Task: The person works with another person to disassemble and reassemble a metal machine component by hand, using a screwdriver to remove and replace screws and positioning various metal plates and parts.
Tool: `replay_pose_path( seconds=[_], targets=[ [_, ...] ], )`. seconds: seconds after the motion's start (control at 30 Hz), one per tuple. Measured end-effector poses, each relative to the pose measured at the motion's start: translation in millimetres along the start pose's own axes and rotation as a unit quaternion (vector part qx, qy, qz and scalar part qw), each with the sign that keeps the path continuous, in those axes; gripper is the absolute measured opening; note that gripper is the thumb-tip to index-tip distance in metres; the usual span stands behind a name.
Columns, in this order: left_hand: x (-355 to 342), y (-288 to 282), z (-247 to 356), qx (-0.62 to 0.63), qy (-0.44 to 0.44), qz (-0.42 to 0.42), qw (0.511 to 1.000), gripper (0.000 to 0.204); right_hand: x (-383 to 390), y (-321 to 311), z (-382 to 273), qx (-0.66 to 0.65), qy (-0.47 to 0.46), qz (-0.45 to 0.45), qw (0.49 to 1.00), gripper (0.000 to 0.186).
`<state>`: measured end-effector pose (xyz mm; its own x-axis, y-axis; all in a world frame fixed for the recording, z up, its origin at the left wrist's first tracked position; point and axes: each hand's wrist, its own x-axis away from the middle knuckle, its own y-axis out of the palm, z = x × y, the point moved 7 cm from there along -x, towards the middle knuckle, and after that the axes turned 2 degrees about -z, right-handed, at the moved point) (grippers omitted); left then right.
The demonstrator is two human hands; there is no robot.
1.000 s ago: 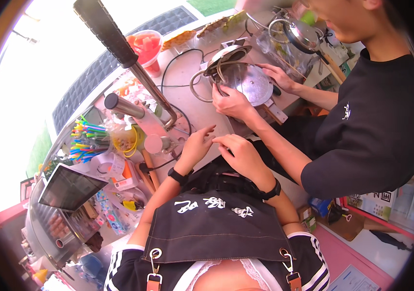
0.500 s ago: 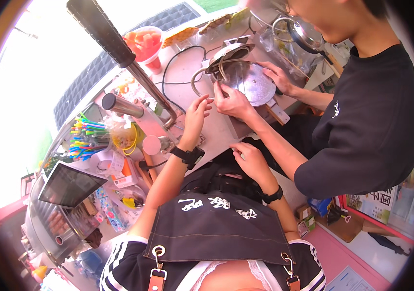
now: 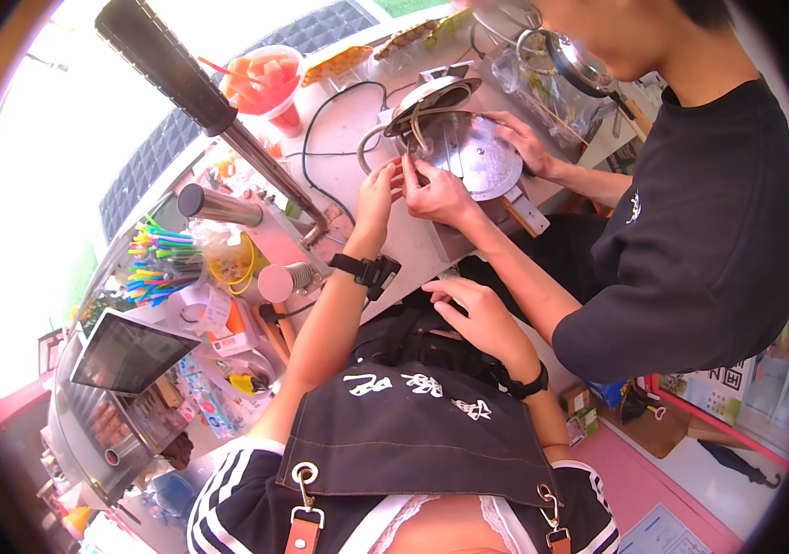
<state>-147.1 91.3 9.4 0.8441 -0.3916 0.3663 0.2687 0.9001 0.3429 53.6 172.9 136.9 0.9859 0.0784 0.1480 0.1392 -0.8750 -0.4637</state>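
My left hand (image 3: 377,205) reaches up over the counter. Its fingers are stretched out, close against the fingertips of a co-worker's hand (image 3: 442,196). Whether they touch cannot be made out, and I see nothing held. Just beyond is a round, shiny metal appliance (image 3: 485,162) with a raised lid-like part (image 3: 433,97) and a curved metal handle (image 3: 366,148). The co-worker's other hand (image 3: 526,146) rests at its far right rim. My right hand (image 3: 479,319) hovers before my apron, fingers loosely bent and apart, holding nothing.
A long black-handled lever (image 3: 168,69) rises at the left, near a cup of red fruit pieces (image 3: 265,88). Colourful straws (image 3: 162,263) and a tablet-like screen (image 3: 131,353) stand lower left. A black cable (image 3: 307,152) crosses the counter. The co-worker (image 3: 690,231) stands at the right.
My left hand has moved slightly up, its fingertips now closer to the co-worker's fingers. My right hand has shifted a little down, its fingers slightly left. The co-worker's hands have barely moved.
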Motion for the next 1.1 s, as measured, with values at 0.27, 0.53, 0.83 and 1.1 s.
replay_pose_path(
  seconds=[0.27, 0.53, 0.83, 1.1],
  targets=[
    [-8, 2, 8, -0.001, 0.020, 0.024, 1.000, 0.043, -41, -36, -46, 0.036, -0.099, 0.147, 0.984, 0.024],
    [1, -7, 15, -0.047, 0.044, 0.072, 0.995, 0.048, -50, -47, -51, 0.036, -0.084, 0.216, 0.972, 0.020],
    [22, -10, 29, -0.053, 0.088, 0.092, 0.990, 0.043, -25, -23, -71, 0.018, -0.121, 0.136, 0.983, 0.020],
    [22, -13, 18, -0.080, 0.075, 0.056, 0.992, 0.045, -6, -20, -52, 0.005, -0.066, 0.144, 0.987, 0.015]
  ],
)
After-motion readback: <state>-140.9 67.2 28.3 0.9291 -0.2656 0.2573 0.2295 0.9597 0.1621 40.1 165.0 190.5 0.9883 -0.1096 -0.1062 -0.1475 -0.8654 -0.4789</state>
